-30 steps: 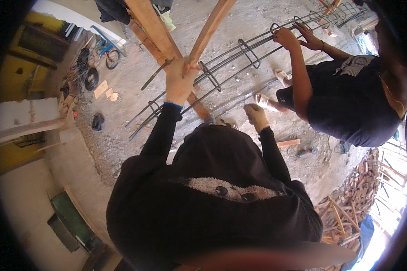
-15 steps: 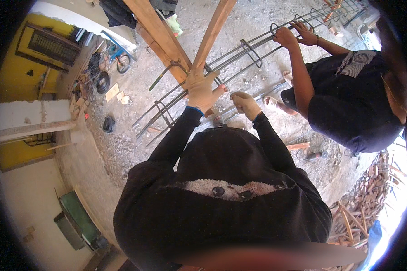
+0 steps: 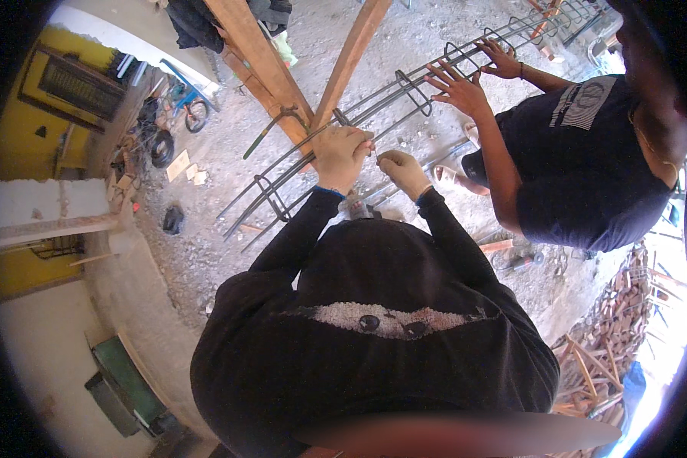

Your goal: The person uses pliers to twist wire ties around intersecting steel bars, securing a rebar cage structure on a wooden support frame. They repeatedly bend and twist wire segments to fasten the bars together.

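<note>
A long rebar cage [image 3: 393, 103] of thin steel bars and bent stirrups runs diagonally from lower left to upper right. My left hand [image 3: 340, 159], in a pale glove, lies over its bars beside the wooden posts, thumb and fingers pinched together at a short thin wire [image 3: 375, 153]. Just to the right, my right hand [image 3: 406, 172], also gloved, pinches the wire's other end, its fingers curled. A bar tool with a green handle [image 3: 261, 140] rests by the posts, left of my left hand. Exactly how the wire passes round the bars is hidden.
A co-worker in a dark shirt [image 3: 580, 160] reaches onto the cage, the nearer hand [image 3: 459, 91] spread. Timber posts [image 3: 271, 65] rise beyond my left hand. Rubble covers the floor [image 3: 214, 145]. A power tool [image 3: 527, 262] lies right; brick pieces [image 3: 614, 309] are heaped lower right.
My left hand's spread fingers have drawn together in a pinch. My right hand has moved slightly left and turned. The co-worker's nearer hand has opened flat and shifted left along the cage.
</note>
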`<state>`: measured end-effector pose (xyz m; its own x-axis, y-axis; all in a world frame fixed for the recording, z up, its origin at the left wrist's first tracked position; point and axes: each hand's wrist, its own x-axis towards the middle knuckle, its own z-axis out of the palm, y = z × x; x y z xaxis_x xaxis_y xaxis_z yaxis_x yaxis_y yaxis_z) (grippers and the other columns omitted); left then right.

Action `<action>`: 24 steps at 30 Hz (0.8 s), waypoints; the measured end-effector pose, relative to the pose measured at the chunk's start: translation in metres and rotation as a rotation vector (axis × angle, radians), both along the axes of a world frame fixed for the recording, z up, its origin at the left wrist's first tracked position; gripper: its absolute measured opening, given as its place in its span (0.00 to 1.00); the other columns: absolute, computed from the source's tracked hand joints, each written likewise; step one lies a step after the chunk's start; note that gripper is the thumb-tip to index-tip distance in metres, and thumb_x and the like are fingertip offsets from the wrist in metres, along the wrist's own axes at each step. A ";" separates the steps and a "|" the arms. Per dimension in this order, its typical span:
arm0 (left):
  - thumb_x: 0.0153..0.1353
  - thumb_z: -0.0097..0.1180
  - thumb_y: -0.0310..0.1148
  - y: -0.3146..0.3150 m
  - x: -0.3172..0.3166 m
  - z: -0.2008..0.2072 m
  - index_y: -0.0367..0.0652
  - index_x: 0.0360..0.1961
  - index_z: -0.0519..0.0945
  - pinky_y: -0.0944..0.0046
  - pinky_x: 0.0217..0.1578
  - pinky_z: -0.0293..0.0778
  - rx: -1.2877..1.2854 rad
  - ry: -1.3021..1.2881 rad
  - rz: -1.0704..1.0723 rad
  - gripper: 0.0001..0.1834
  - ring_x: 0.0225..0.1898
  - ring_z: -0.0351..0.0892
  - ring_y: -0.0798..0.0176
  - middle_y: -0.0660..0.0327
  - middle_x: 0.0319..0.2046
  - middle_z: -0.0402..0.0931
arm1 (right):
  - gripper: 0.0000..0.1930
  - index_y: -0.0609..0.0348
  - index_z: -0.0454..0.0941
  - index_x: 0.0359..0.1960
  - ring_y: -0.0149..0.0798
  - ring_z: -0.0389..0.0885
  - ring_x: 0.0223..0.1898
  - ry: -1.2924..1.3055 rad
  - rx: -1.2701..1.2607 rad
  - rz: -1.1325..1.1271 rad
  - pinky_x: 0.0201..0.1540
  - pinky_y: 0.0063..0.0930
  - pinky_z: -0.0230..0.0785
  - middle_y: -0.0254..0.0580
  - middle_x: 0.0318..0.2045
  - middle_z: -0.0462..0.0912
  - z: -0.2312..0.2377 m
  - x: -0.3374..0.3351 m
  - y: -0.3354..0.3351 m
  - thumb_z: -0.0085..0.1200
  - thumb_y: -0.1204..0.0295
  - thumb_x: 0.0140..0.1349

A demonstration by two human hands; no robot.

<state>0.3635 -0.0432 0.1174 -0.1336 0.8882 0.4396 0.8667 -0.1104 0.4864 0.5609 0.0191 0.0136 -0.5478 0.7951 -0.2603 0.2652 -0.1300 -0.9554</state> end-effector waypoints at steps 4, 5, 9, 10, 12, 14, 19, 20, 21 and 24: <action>0.64 0.72 0.37 -0.010 0.000 -0.005 0.46 0.44 0.93 0.47 0.50 0.78 0.110 -0.135 0.003 0.10 0.46 0.88 0.46 0.56 0.39 0.90 | 0.20 0.65 0.89 0.53 0.43 0.90 0.48 -0.005 0.045 0.009 0.56 0.37 0.79 0.50 0.46 0.93 0.006 0.001 -0.002 0.61 0.60 0.71; 0.65 0.72 0.37 -0.013 0.001 -0.006 0.46 0.45 0.93 0.48 0.50 0.79 0.061 -0.171 0.030 0.11 0.47 0.88 0.46 0.56 0.40 0.90 | 0.20 0.65 0.89 0.53 0.43 0.90 0.48 -0.029 0.039 0.017 0.56 0.37 0.79 0.51 0.45 0.93 0.008 0.002 -0.002 0.61 0.60 0.71; 0.66 0.72 0.36 -0.026 0.011 -0.010 0.44 0.47 0.93 0.50 0.52 0.80 -0.052 -0.357 0.084 0.11 0.48 0.88 0.47 0.55 0.42 0.91 | 0.20 0.65 0.90 0.51 0.44 0.91 0.48 -0.096 0.092 0.018 0.56 0.37 0.79 0.51 0.44 0.93 0.015 0.004 -0.005 0.62 0.60 0.70; 0.66 0.72 0.36 -0.027 0.012 -0.011 0.43 0.47 0.93 0.50 0.52 0.80 -0.055 -0.399 0.070 0.12 0.48 0.89 0.48 0.54 0.42 0.91 | 0.19 0.64 0.90 0.51 0.44 0.91 0.49 -0.099 0.092 0.013 0.56 0.37 0.79 0.51 0.44 0.93 0.014 0.003 -0.005 0.62 0.60 0.70; 0.66 0.72 0.35 -0.027 0.013 -0.012 0.43 0.47 0.93 0.51 0.50 0.81 -0.029 -0.362 0.089 0.12 0.47 0.89 0.48 0.54 0.42 0.91 | 0.19 0.63 0.91 0.51 0.44 0.91 0.49 -0.103 0.099 -0.006 0.56 0.36 0.79 0.51 0.44 0.93 0.013 0.001 -0.004 0.62 0.60 0.69; 0.66 0.72 0.35 -0.025 0.012 -0.013 0.43 0.47 0.92 0.52 0.48 0.82 -0.022 -0.375 0.081 0.11 0.46 0.89 0.49 0.54 0.43 0.91 | 0.17 0.66 0.89 0.51 0.36 0.88 0.44 -0.122 0.092 0.004 0.52 0.32 0.79 0.45 0.42 0.92 0.010 0.000 -0.004 0.62 0.64 0.71; 0.65 0.72 0.34 -0.020 0.007 -0.013 0.41 0.46 0.92 0.53 0.46 0.83 -0.049 -0.409 -0.004 0.11 0.45 0.90 0.49 0.53 0.43 0.90 | 0.17 0.57 0.91 0.52 0.43 0.92 0.41 -0.126 0.176 -0.029 0.49 0.39 0.81 0.46 0.39 0.93 0.019 -0.001 -0.011 0.65 0.62 0.68; 0.65 0.72 0.34 -0.019 0.007 -0.013 0.41 0.46 0.92 0.53 0.47 0.83 -0.070 -0.428 -0.002 0.11 0.45 0.90 0.49 0.53 0.43 0.90 | 0.17 0.56 0.90 0.53 0.44 0.92 0.40 -0.114 0.206 -0.064 0.48 0.39 0.81 0.46 0.38 0.93 0.023 -0.003 -0.015 0.65 0.63 0.67; 0.64 0.73 0.34 -0.019 0.006 -0.012 0.41 0.46 0.91 0.53 0.47 0.83 -0.081 -0.446 -0.004 0.12 0.46 0.90 0.49 0.53 0.43 0.90 | 0.17 0.55 0.90 0.54 0.44 0.92 0.39 -0.107 0.233 -0.103 0.47 0.39 0.82 0.46 0.38 0.93 0.027 -0.005 -0.018 0.66 0.64 0.67; 0.62 0.75 0.34 -0.016 0.002 -0.006 0.41 0.46 0.91 0.54 0.47 0.83 -0.100 -0.446 -0.024 0.13 0.46 0.90 0.49 0.53 0.44 0.90 | 0.18 0.55 0.90 0.56 0.48 0.92 0.39 -0.146 0.309 -0.185 0.46 0.40 0.82 0.51 0.39 0.93 0.038 -0.016 -0.019 0.66 0.66 0.66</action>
<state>0.3654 -0.0592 0.1115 -0.2696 0.9285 0.2552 0.5678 -0.0608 0.8209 0.5445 -0.0001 0.0514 -0.3627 0.9301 -0.0573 0.3999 0.0999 -0.9111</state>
